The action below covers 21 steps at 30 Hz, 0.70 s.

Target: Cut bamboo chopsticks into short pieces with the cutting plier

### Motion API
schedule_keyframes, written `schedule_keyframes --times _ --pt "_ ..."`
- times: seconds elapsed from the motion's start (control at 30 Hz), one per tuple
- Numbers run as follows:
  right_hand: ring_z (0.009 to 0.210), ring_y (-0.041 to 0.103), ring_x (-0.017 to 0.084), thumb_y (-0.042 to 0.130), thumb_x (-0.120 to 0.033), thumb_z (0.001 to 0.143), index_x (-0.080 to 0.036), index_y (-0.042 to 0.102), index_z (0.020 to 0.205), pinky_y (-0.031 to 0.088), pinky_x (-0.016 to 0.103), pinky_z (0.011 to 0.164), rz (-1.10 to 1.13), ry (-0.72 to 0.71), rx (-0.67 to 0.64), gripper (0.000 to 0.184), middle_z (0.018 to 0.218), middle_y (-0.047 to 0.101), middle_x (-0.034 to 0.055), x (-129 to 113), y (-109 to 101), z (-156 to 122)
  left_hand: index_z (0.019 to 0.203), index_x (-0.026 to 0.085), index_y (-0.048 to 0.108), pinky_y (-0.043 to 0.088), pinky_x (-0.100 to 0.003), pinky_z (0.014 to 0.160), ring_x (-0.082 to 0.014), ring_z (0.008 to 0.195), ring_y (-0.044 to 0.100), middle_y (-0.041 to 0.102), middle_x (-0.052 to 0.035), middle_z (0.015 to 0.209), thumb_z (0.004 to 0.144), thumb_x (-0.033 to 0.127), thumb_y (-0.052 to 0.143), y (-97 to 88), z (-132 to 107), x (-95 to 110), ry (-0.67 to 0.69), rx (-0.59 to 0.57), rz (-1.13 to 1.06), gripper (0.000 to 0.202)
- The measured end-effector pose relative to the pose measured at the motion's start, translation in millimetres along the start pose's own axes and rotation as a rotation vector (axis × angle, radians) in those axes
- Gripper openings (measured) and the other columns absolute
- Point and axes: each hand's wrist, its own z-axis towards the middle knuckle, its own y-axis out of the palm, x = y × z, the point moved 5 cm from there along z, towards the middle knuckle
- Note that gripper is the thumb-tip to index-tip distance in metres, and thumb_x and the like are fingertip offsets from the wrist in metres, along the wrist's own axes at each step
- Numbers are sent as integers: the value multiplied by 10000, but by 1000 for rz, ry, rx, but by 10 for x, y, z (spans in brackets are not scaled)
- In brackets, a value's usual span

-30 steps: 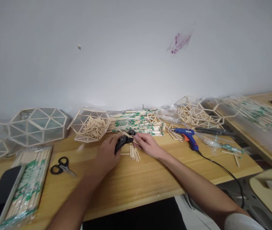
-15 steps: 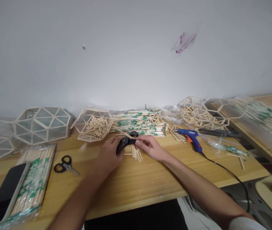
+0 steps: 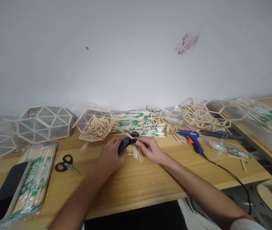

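My left hand (image 3: 112, 155) is wrapped round a black hand cutter (image 3: 123, 144), its jaw end pointing right toward my other hand. A thin wooden chopstick (image 3: 127, 134) runs slantwise across the jaws. My right hand (image 3: 151, 149) pinches the chopstick's near end between thumb and fingers beside the jaws; the fingers hide that tip. Just below the cutter, a small fan of short cut sticks (image 3: 137, 154) lies on the wooden table (image 3: 136, 185).
Behind my hands lie wrapped chopsticks (image 3: 140, 123) and a stick-frame bowl (image 3: 78, 123) of cut pieces. Scissors (image 3: 67, 164), a phone (image 3: 6, 191) and a chopstick pack (image 3: 37, 179) are leftward. A blue glue gun (image 3: 193, 138) with its cord lies rightward, near another stick frame (image 3: 193, 103).
The view has shifted slightly, so everything sits a little further right. The cutter's jaws look a bit wider apart around the chopstick. Both hands keep their hold.
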Motion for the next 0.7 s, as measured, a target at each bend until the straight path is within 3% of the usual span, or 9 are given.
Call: schedule_keyframes --times 0.2,0.37,0.7 --pt "557 351 109 499 -595 996 -181 578 764 272 249 515 210 137 -99 481 628 431 -35 29 31 11 1023 213 615 519 -343 761 -215 814 668 671 -56 920 848 204 588 -8 -14 18 -21 -17 3 177" --pt "529 333 98 546 -617 970 -161 629 830 240 244 487 411 199 -154 484 614 422 -41 80 67 -11 1062 219 612 525 -338 791 -212 869 671 667 -66 977 874 244 596 -25 -3 67 39 10 -44 190" --pt "533 326 95 534 -594 987 -156 623 829 242 244 499 352 173 -140 474 622 418 -46 72 69 -10 977 212 612 470 -291 663 -178 715 640 668 -24 833 861 195 571 24 -11 -35 -73 -80 -48 124"
